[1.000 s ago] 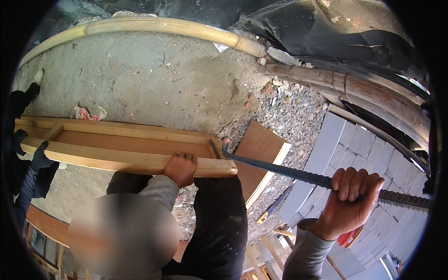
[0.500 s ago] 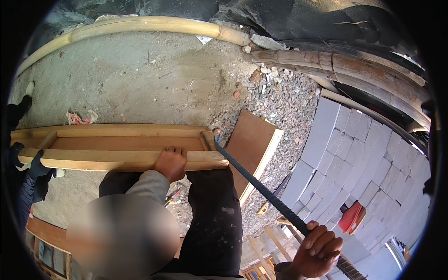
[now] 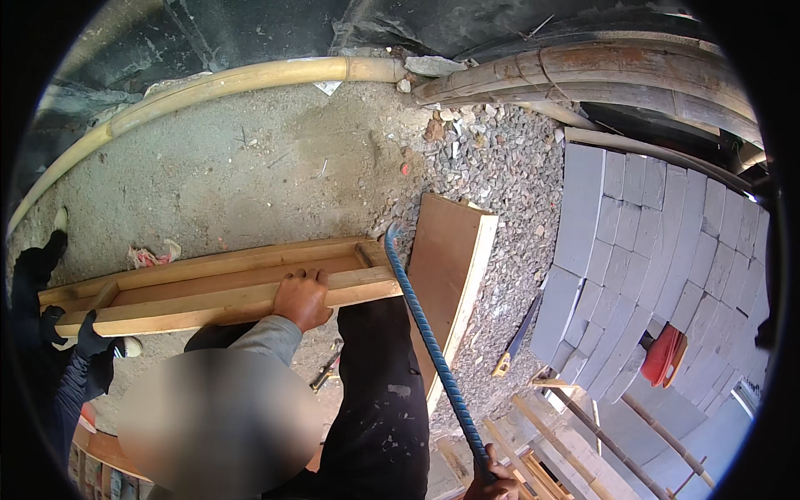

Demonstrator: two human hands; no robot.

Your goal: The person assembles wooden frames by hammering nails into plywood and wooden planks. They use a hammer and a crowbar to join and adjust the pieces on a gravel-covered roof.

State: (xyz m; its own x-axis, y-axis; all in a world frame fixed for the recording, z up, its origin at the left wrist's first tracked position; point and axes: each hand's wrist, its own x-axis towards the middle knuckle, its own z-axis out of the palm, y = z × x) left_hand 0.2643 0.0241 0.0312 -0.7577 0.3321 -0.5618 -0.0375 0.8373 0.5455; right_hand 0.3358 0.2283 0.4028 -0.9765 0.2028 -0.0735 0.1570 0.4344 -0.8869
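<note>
Blue ribbed steel bar w/ a hooked end (image 3: 436,350): long axis runs steeply, from nr mid-view at top L down to lower R. Hooked tip points up in view, i.e. away from the person, curling a bit to the R. Bar passes the R end of the long, narrow pale-timber frame w/ a brown panel inside (image 3: 192,308); can't tell if the two touch.

Right hand (image 3: 497,483) is at the lower edge, partly cut off: fingers curled round the bar's lower part, gripping it; thumb posn unclear.

Frame's long axis goes L–R, R end slightly higher in view than L. It's L of centre, above the black paint-specked trousers (image 3: 379,392). Left hand (image 3: 302,300), grey sleeve behind it, is on the frame's nr rail, closer to the R end: fingers bent over the top edge & gripping, thumb hidden.

At the frame's L end, a co-worker's black-gloved hand (image 3: 90,335) is on the nr rail; 2nd dark glove (image 3: 52,323) just beside it, at the end.

Just R of the bar's upper part: brown flat board w/ pale timber edge (image 3: 450,258), on/nr grey gravel (image 3: 508,179). Further R, handsaw w/ yellow handle (image 3: 502,364), then stacked grey blocks (image 3: 617,267) w/ a red rounded object (image 3: 662,354) among them.
</note>
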